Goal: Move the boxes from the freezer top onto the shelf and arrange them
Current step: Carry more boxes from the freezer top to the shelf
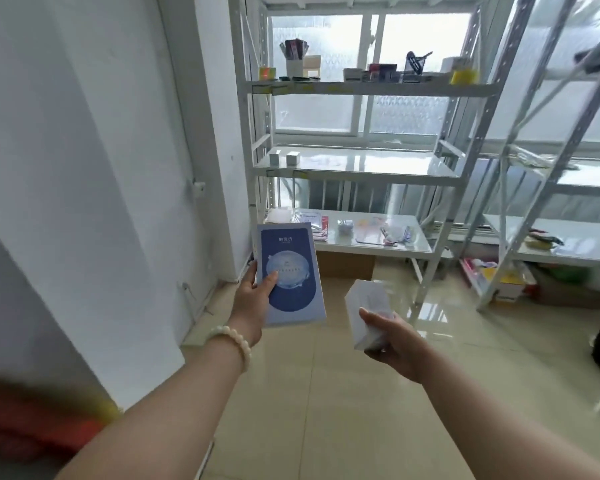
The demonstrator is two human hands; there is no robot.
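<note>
My left hand (253,299) grips a flat blue box (291,271) with a pale round picture on its face, held upright in front of me. My right hand (392,337) holds a small white box (368,310) from below, tilted. Both are in mid-air over the floor, short of the white metal shelf (354,169) ahead. Two small white boxes (286,157) stand at the left end of its middle level. The freezer top is out of view.
The shelf's top level (361,86) carries stationery and small boxes, the bottom level (361,233) packets. A second white shelf (551,188) stands to the right. A cardboard box (347,265) lies under the first shelf. White wall (84,168) on the left, tiled floor below.
</note>
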